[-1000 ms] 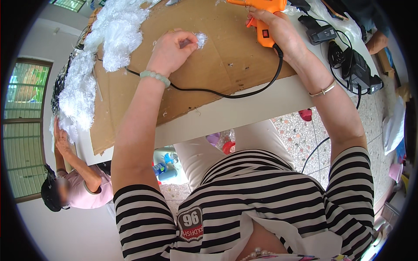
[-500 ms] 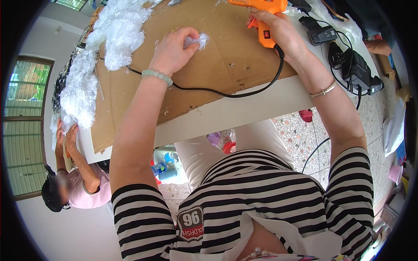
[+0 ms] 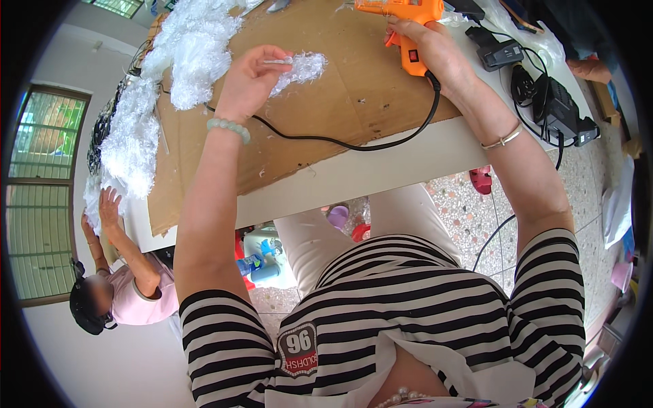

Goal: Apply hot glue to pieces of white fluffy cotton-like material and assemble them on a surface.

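My left hand (image 3: 250, 80) pinches a small white fluffy tuft (image 3: 302, 66) above the brown cardboard sheet (image 3: 326, 115) on the white table. My right hand (image 3: 430, 49) grips an orange glue gun (image 3: 405, 19) at the far edge of the cardboard, its nozzle pointing left. The gun's black cord (image 3: 354, 144) loops back across the cardboard under my left wrist. The tuft and the gun's nozzle are apart.
A long heap of white fluffy material (image 3: 163, 88) runs along the table's left side. Another person in a pink top (image 3: 122, 292) reaches up to it from below left. Black chargers and cables (image 3: 551, 102) lie at the right. The table edge (image 3: 354, 178) is near my lap.
My left hand has lifted the tuft slightly and shifted it right, toward the glue gun. My right hand has kept its hold on the gun in about the same place.
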`<state>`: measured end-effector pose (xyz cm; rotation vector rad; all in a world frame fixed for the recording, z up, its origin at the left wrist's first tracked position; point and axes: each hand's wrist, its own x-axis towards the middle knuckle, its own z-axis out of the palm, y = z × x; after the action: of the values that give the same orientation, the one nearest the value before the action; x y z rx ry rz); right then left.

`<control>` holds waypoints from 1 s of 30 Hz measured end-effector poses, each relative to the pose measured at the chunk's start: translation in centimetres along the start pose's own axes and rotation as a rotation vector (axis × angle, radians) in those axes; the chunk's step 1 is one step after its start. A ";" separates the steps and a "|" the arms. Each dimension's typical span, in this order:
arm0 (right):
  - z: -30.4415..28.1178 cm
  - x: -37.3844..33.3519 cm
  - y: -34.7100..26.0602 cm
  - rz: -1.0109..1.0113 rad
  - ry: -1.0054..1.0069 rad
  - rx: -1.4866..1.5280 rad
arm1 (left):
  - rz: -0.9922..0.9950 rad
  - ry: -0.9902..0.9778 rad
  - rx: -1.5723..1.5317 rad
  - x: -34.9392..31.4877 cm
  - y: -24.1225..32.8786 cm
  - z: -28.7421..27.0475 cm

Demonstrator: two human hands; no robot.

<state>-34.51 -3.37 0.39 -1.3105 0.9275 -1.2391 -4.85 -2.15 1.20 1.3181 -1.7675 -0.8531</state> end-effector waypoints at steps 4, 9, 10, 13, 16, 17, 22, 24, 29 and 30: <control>0.1 -0.2 -0.1 0.006 -0.006 -0.012 | -0.030 0.099 0.216 0.2 0.1 0.6; 0.1 0.0 0.0 0.007 -0.006 0.008 | 0.059 -0.044 0.655 0.2 0.8 2.0; 0.1 0.1 0.0 0.013 -0.011 -0.004 | 0.044 -0.078 0.681 0.3 1.0 1.8; -0.1 0.2 0.0 0.024 -0.020 -0.019 | -0.041 -0.079 0.436 0.1 0.9 0.2; -0.1 0.1 0.2 0.021 -0.004 -0.013 | -0.125 0.146 0.159 -0.5 0.0 -2.6; -0.2 0.1 0.2 0.010 0.009 -0.031 | -0.111 0.247 0.067 -0.7 -0.3 -3.7; -0.1 0.6 0.5 -0.009 -0.041 -0.006 | -0.152 0.239 0.411 -1.3 -0.3 -6.9; -0.1 0.6 0.5 0.003 -0.024 -0.015 | -0.213 0.074 0.642 -2.0 0.9 -6.8; -0.1 0.2 0.0 0.052 -0.036 -0.060 | -0.003 -0.123 0.117 -3.1 3.7 -3.0; -0.1 0.2 -0.1 0.066 -0.038 -0.074 | 0.040 -0.183 0.130 -3.1 4.1 -2.7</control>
<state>-34.56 -3.53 0.47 -1.3462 0.9897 -1.1349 -3.81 1.61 5.49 1.3167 -2.0146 -0.8730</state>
